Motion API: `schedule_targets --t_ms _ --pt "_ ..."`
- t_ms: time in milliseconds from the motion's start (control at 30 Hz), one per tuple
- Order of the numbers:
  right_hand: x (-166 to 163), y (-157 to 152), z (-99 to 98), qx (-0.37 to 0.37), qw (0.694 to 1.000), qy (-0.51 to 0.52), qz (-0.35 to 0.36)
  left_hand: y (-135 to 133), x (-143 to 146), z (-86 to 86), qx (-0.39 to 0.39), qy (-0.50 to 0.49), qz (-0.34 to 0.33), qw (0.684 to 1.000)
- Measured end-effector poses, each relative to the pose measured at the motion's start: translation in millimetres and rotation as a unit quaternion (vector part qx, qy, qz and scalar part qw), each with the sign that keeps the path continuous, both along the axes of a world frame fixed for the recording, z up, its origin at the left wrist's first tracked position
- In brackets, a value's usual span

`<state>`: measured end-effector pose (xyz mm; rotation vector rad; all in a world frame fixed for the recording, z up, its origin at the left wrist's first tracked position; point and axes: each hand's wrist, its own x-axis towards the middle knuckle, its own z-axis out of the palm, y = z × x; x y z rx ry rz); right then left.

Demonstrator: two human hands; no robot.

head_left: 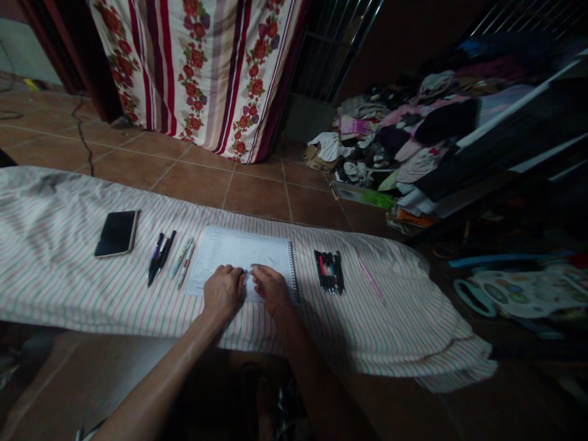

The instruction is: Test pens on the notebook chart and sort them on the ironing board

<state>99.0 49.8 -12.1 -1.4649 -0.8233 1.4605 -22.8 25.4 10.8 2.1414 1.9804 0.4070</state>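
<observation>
My left hand (223, 289) is closed above an open spiral notebook (229, 245), and a small dark pen-like piece (245, 271) sticks out from its fingers. Facing it, my right hand (271, 286) pinches at the other end of this piece; what its fingertips hold is too small to make out. Both hands nearly meet over the lower part of the page. Left of the notebook lie two light-coloured pens (182, 260) and several dark pens (160, 257). To its right is a tidy row of several pens (329, 272), one of them red.
A pink pen (372, 280) lies farther right on the striped cloth (404, 306) covering the table. At the left rests a dark-screened phone or tablet (117, 233). Beyond are a floral curtain (197, 73), a heap of clothes (395, 128) and a tiled floor (257, 190).
</observation>
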Motion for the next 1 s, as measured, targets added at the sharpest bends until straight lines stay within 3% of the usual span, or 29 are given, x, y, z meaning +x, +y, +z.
schedule_targets --t_ms 267,600,767,867,1000 --pt "3 2 -1.8 0.002 1.0 0.002 0.004 -2 -5 0.2 -0.008 0.002 0.006 1.0" --pt "11 11 -3.8 0.009 0.999 -0.015 -0.041 -2 -9 1.0 -0.006 0.022 0.006 1.0" --pt "19 20 -4.2 0.05 0.993 -0.106 -0.031 -2 -10 2.9 -0.005 0.034 0.008 0.999" --pt "27 26 -8.0 0.137 0.951 -0.276 0.037 -2 -11 4.1 -0.009 0.034 0.01 0.999" --pt "32 29 -8.6 0.253 0.805 -0.518 0.137 -1 -11 4.7 -0.017 0.029 0.015 0.999"
